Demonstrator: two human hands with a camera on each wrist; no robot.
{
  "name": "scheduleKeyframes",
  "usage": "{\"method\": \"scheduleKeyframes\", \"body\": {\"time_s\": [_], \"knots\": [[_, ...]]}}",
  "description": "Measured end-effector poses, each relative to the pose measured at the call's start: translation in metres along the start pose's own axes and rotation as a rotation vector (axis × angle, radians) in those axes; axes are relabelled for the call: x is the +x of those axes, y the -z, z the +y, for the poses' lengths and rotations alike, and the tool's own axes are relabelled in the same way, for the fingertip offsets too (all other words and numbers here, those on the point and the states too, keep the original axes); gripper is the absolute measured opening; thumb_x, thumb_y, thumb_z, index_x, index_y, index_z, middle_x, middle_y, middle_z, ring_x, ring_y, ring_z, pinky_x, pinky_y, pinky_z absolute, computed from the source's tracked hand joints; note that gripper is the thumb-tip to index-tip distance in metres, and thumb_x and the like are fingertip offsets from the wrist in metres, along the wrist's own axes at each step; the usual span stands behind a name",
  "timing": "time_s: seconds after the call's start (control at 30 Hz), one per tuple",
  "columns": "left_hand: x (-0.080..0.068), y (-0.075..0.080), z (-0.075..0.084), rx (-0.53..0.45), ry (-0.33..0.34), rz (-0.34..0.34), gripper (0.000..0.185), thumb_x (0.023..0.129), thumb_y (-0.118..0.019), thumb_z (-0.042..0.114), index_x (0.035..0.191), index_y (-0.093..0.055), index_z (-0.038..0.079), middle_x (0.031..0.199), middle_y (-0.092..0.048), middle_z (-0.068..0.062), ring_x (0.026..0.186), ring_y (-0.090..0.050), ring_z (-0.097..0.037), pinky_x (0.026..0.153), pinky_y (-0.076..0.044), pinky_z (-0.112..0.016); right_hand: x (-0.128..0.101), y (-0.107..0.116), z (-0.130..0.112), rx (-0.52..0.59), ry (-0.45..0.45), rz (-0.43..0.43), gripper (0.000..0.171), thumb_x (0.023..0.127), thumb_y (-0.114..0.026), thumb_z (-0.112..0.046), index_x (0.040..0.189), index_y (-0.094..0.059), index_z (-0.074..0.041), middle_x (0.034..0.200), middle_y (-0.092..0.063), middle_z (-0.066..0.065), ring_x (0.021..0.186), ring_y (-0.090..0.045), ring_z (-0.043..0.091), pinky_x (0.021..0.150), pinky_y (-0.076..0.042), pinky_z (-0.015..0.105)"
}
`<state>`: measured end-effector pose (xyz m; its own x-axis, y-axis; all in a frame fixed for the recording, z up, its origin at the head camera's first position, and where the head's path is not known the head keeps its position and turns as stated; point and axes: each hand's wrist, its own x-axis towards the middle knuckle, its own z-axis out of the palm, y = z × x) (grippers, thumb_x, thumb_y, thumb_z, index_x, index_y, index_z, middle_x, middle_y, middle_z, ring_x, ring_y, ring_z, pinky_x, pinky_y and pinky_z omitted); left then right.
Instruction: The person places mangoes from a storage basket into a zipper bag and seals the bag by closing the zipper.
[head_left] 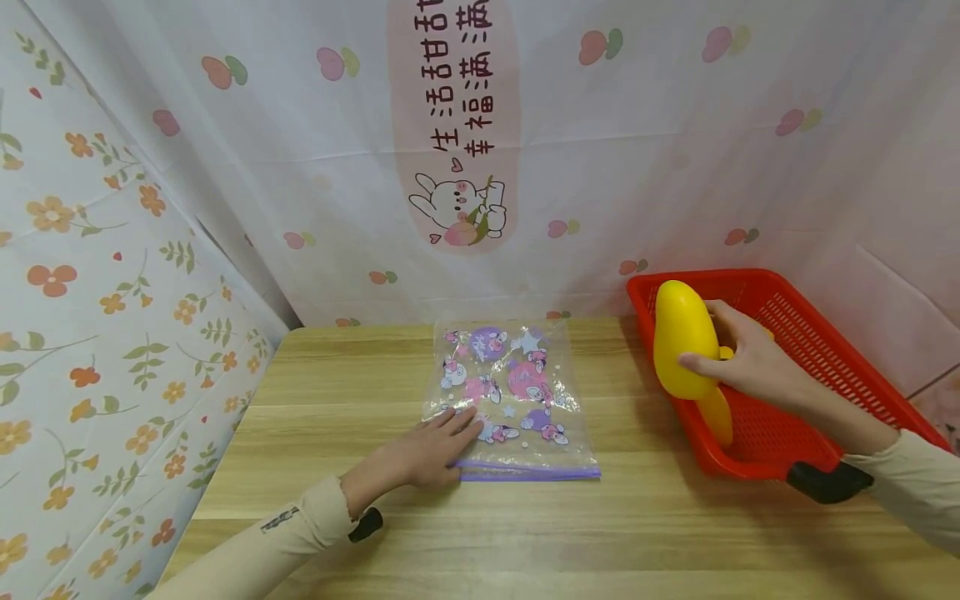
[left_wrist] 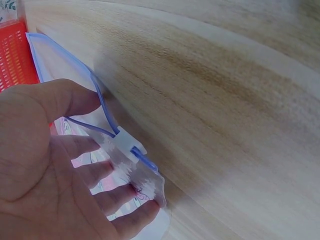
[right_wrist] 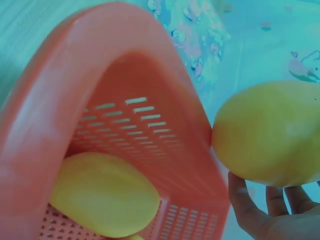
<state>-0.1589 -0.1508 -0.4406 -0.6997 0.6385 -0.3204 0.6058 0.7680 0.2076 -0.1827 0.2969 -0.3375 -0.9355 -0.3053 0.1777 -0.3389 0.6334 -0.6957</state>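
Note:
My right hand (head_left: 750,350) grips a large yellow mango (head_left: 684,342) above the near-left side of the red basket (head_left: 693,433). In the right wrist view, its fingers (right_wrist: 245,207) lie against the mango's underside. My left hand (head_left: 427,450) lies on the near-left corner of a clear zip bag (head_left: 517,387) printed with pink and purple figures. The left wrist view shows the thumb touching the bag's purple zip edge (left_wrist: 102,100), with the other fingers relaxed over the plastic. Part of the zip stands parted beside a white slider (left_wrist: 129,144).
Another yellow mango (right_wrist: 105,195) lies inside the basket, with more yellow partly hidden by the right hand. Wood-grain table (head_left: 525,542) spreads under the bag and basket. A printed cloth (head_left: 337,183) hangs behind, and a flowered one (head_left: 112,333) at the left.

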Motion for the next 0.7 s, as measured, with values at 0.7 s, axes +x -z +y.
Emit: {"method": "scheduleKeyframes", "body": {"time_s": [0.7], "knots": [[-0.002, 0.001, -0.001, -0.005, -0.019, 0.005, 0.072, 0.099, -0.062, 0.024, 0.161, -0.028, 0.007, 0.167, -0.016, -0.014, 0.149, -0.018, -0.042, 0.113, -0.028, -0.062, 0.003, -0.023, -0.010, 0.014, -0.040, -0.045, 0.071, 0.094, -0.074, -0.025, 0.150, -0.037, -0.002, 0.129, -0.055, 0.018, 0.111, -0.053, 0.036, 0.085, -0.051, 0.038]]}}
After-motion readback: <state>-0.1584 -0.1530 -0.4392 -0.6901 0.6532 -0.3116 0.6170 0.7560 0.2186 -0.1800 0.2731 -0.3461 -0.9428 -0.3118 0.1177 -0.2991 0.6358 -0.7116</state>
